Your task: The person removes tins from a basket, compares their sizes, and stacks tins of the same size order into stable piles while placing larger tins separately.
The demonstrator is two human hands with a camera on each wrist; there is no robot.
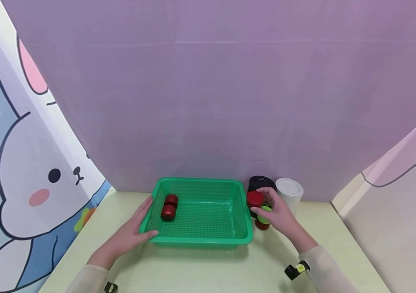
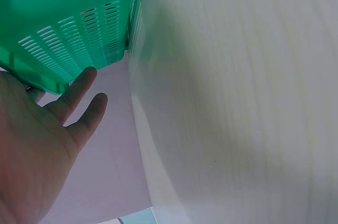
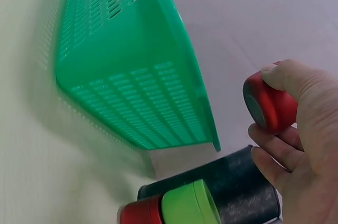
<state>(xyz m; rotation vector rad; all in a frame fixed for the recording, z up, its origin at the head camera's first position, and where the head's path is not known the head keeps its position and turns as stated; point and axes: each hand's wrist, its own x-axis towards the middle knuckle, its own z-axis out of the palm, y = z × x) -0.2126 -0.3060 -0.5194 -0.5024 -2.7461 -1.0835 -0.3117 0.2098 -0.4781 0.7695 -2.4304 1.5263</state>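
The right hand (image 1: 279, 213) pinches a red tin (image 1: 254, 199) just right of the green basket (image 1: 202, 241); the left hand (image 1: 129, 238), fingers spread, touches the basket's left side. The head view shows two red containers (image 1: 168, 213) inside the basket; the right wrist view hides these.

Soft light, diffuse shadows on pale tabletop (image 1: 193, 272), small glints on green basket (image 1: 204, 240), wrist views dimmer, hazier

left hand (image 1: 129, 236): fingers (image 2: 87, 121) straight, spread | right hand (image 1: 279, 213): thumb (image 3: 286, 76) and fingers bent, pinching
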